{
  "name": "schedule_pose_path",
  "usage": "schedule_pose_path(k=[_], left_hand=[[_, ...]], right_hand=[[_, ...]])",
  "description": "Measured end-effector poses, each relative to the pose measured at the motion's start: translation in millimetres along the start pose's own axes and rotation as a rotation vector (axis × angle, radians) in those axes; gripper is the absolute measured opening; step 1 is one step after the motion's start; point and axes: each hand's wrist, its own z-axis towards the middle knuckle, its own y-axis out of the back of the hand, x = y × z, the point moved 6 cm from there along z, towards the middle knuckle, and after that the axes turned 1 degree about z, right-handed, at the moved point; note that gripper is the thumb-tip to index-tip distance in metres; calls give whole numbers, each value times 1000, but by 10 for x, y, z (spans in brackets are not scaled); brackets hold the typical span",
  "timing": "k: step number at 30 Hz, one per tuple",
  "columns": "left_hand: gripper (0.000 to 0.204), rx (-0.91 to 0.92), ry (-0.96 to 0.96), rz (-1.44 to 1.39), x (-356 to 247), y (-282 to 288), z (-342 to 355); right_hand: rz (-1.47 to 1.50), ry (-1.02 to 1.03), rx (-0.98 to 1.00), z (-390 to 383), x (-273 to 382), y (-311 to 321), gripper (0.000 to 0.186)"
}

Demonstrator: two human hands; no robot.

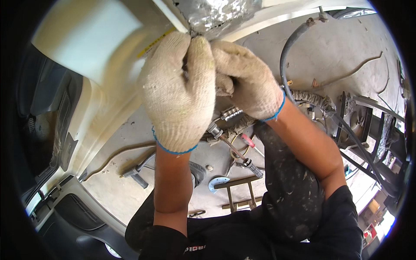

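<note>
Foil-faced padding sits at 12 o'clock, along the edge of a cream body panel. Left hand and right hand, both gloved, meet just below it, fingers curled and pressed together at that edge, probably to steady it; what they pinch is hidden. Black hose arcs at 2 o'clock; ratchet tool lies on the concrete floor.

The light was bright daylight and fell on the concrete floor. The white car panel looked blurry and shiny. Edges bent round (a fisheye lens did that), with black corners and soft shadows.
</note>
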Motion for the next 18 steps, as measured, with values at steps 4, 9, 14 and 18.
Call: schedule_pose_path(k=[4,9,14,18], left_hand=[[17,-13,-69,-89,9,-23,17],[14,-70,-194,39,28,-34,0],[12,-42,-124,10,40,-22,3],[13,-36,-189,-16,52,-31,14]], right_hand=[[6,-9,30,26,-14,-4,22],[30,11,88,17,12,2,25],[-34,4,83,58,12,29,26],[-20,7,84,43,-15,35,26]])
